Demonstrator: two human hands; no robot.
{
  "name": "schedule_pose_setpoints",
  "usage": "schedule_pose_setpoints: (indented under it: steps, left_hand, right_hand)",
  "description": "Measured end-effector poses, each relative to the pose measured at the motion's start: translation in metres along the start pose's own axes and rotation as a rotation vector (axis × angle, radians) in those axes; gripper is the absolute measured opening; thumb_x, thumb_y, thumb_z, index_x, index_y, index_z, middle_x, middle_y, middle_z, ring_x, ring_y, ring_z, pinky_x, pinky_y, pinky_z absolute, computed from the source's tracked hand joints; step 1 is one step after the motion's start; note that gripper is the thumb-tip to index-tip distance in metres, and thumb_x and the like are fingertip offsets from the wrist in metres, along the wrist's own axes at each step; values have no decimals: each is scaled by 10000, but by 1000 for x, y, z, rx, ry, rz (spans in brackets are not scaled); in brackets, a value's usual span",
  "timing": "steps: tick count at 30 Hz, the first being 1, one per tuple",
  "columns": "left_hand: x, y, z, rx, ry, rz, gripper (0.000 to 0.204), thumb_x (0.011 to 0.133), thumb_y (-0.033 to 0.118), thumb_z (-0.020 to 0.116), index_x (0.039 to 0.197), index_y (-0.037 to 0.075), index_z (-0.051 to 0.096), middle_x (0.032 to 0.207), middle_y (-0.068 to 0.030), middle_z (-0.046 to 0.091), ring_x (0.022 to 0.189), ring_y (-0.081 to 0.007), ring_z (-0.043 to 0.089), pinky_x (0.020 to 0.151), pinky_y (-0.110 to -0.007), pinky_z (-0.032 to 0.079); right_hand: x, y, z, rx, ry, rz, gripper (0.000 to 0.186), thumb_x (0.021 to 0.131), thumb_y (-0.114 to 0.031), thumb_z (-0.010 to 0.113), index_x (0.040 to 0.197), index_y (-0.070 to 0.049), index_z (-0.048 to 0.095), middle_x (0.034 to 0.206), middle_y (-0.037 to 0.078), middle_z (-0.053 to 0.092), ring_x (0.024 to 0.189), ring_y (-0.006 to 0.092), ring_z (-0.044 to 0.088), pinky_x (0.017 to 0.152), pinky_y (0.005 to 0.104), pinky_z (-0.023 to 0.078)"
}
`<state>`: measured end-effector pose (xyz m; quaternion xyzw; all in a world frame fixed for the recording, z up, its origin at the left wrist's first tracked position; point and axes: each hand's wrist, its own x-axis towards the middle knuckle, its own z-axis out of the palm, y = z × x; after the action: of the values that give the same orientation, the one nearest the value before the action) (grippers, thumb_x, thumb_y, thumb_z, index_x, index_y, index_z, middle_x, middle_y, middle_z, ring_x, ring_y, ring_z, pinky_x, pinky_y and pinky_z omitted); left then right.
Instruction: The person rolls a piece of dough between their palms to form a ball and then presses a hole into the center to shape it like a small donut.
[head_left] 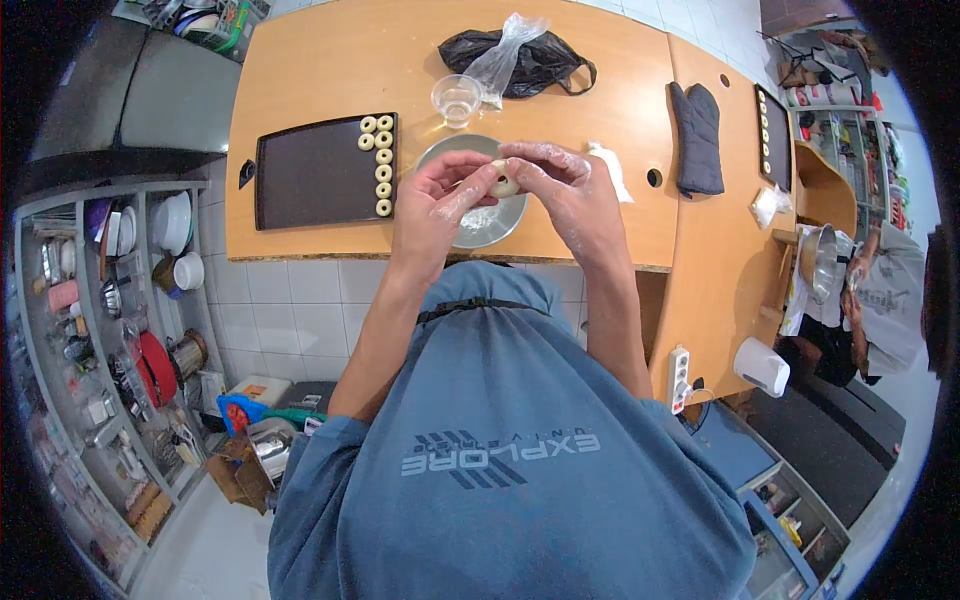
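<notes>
My left hand (440, 196) and my right hand (566, 190) meet above a metal bowl (478, 236), fingers closed around a small pale dough ring (505, 187). The hole of the ring shows between my thumbs. White flour dusts my fingers, most of all on the right hand. Loose white flour lies in the bowl, partly covered by my hands. On the left, a dark baking tray (310, 180) carries several dough rings (383, 172) in rows along its right side.
A clear plastic cup (458, 98) and a black plastic bag (545, 72) stand behind the bowl. To the right lie a dark oven mitt (698, 140), a second tray (778, 120) with dough rings and a power strip (679, 378). Another person (890, 290) works at the far right.
</notes>
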<state>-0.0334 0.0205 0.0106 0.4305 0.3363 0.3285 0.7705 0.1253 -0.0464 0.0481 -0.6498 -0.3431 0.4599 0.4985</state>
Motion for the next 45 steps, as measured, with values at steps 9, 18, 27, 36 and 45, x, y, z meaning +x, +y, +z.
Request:
schedule_pose_setpoints:
  steps: [9,18,27,36,45]
  left_hand:
    - [0,2,0,-55,36,-46,223,971,73,623,1173,-20,632,1079,-108,696,950,-154,683,790,-293,598]
    - [1,4,0,-7,10,-59,242,961,61,630,1188,-18,656,1097,-107,696,945,-147,683,790,-300,603]
    - [3,-2,-2,-134,85,-97,214,975,110,629,1156,-5,627,1052,-105,694,934,-170,687,796,-320,599]
    - [7,1,-16,-381,-32,-204,254,990,124,596,1216,9,606,1114,-129,666,1040,-217,659,925,-400,558]
    - [7,-11,-21,-458,-164,-203,256,1000,161,594,1236,62,605,1203,-79,633,1111,-178,622,938,-371,546]
  right_hand:
    - [0,2,1,45,17,-21,294,841,-79,755,1104,36,692,1011,115,729,951,150,683,824,281,542]
    - [0,3,2,-13,31,-52,238,872,-143,743,1045,20,737,962,107,748,887,142,698,790,264,543]
    - [1,-2,5,20,7,-21,259,849,-132,746,1054,25,726,943,110,739,897,166,693,795,279,543]
    - [5,3,1,-6,11,-16,289,839,-106,747,1091,25,694,983,97,721,902,148,677,813,279,540]
    - [3,1,2,109,-35,-22,276,850,-118,743,1090,13,705,977,84,722,910,145,677,805,278,541]
